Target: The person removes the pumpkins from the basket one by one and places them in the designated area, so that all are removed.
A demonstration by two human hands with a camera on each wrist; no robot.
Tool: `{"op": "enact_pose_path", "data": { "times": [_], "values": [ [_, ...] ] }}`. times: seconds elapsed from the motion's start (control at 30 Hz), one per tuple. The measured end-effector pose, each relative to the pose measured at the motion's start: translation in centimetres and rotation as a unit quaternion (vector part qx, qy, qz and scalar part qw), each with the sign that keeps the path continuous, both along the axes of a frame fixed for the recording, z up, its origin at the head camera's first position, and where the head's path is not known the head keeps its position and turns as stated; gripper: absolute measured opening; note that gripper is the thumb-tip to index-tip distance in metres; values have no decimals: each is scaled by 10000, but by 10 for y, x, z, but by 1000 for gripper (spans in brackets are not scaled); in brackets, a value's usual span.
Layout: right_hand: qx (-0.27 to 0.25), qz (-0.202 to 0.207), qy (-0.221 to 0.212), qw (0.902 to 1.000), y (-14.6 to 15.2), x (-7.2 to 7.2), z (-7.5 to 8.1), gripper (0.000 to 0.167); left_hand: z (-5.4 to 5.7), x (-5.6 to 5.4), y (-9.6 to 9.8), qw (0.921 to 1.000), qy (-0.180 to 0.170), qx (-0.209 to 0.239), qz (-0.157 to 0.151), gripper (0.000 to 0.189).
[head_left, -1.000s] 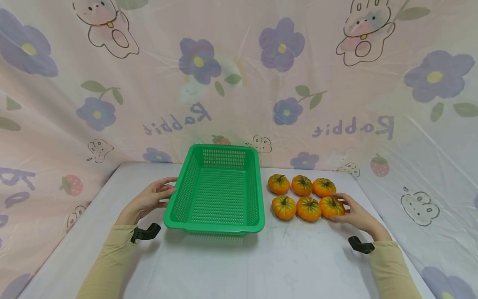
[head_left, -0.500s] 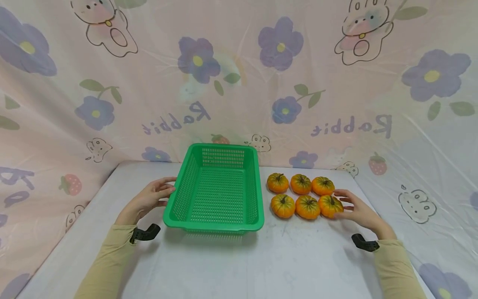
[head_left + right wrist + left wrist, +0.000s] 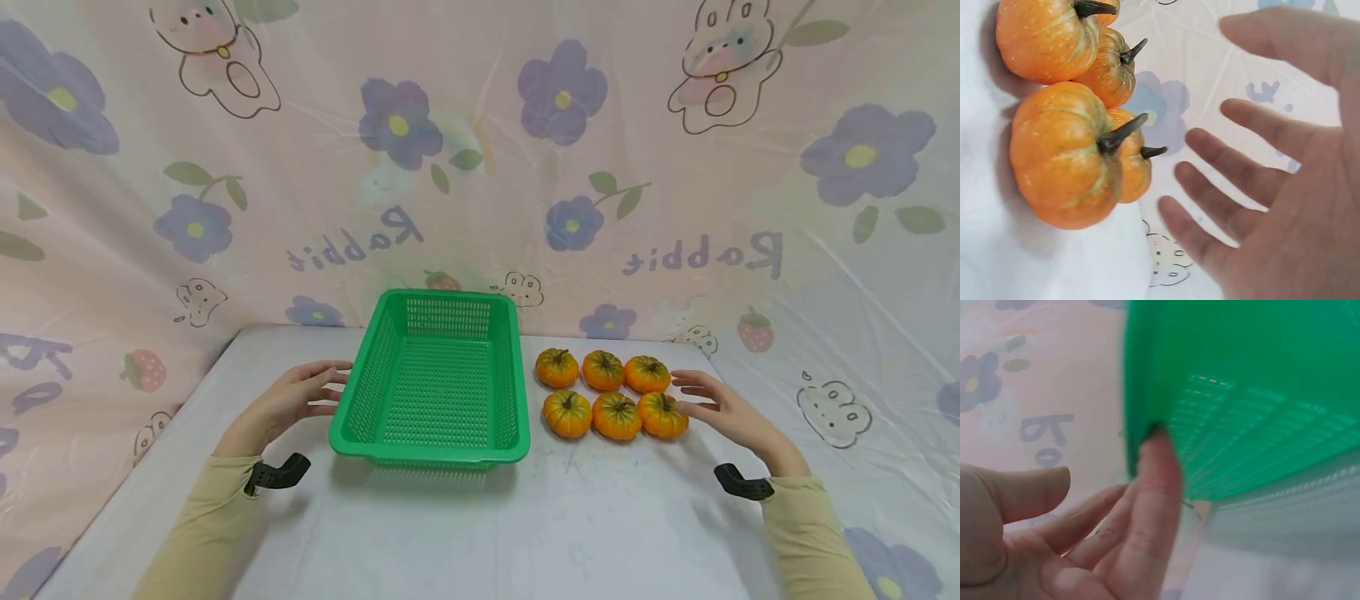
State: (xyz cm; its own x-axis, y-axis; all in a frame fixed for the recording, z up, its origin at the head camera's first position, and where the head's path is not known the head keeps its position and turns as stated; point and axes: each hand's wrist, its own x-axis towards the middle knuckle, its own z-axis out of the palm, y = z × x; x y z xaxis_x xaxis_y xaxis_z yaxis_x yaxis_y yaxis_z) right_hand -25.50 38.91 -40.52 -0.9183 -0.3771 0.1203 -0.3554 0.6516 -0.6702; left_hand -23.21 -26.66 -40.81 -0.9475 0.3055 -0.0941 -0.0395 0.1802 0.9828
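A green plastic basket [image 3: 435, 392] with perforated walls stands on the white table, nothing inside it. At its left wall is my left hand [image 3: 288, 404], fingers extended and thumb apart; in the left wrist view a fingertip [image 3: 1160, 450] lies at or very near the basket's rim. Several small orange pumpkins with dark stems sit in two rows right of the basket. My right hand [image 3: 731, 412] is just right of the nearest-row end pumpkin [image 3: 663, 415]. Its fingers are spread and hold nothing, and the right wrist view shows a gap between them and the pumpkin [image 3: 1066, 156].
The white table [image 3: 540, 533] runs up to a patterned cloth backdrop [image 3: 480, 167] that hangs behind and at both sides. The back-row pumpkins [image 3: 603, 370] stand close to the front row. A dark camera mount sits on each wrist.
My right hand has drawn away to the right from the end pumpkin, its fingers opening out. My left hand has shifted slightly left, fingers straighter. Basket and pumpkins stay in place.
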Motion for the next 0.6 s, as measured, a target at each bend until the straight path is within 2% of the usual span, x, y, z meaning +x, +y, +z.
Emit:
{"op": "enact_pose_path", "data": {
  "times": [0.1,0.17,0.23,0.33,0.43,0.5,0.6],
  "values": [
    [230,-151,454,9986,-2,-1,5,52,7,3,-6,9997,173,-182,-65,55],
    [384,-233,784,9959,-2,-1,6,54,12,4,-9,9978,426,-506,5,56],
    [632,-351,1120,9911,-3,-1,6,56,14,5,-11,9926,784,-922,108,57],
    [1017,-424,1567,9815,-2,-4,4,60,14,4,-13,9791,1299,-1520,362,55],
    [1448,-456,1958,9688,2,-10,0,64,9,1,-14,9598,1746,-2091,682,52],
    [1702,-502,2096,9616,6,-15,-4,67,6,-3,-15,9414,2053,-2539,847,51],
    [2047,-598,2080,9546,12,-22,-9,69,3,-10,-18,9092,2428,-3257,914,51]
  ]
}}
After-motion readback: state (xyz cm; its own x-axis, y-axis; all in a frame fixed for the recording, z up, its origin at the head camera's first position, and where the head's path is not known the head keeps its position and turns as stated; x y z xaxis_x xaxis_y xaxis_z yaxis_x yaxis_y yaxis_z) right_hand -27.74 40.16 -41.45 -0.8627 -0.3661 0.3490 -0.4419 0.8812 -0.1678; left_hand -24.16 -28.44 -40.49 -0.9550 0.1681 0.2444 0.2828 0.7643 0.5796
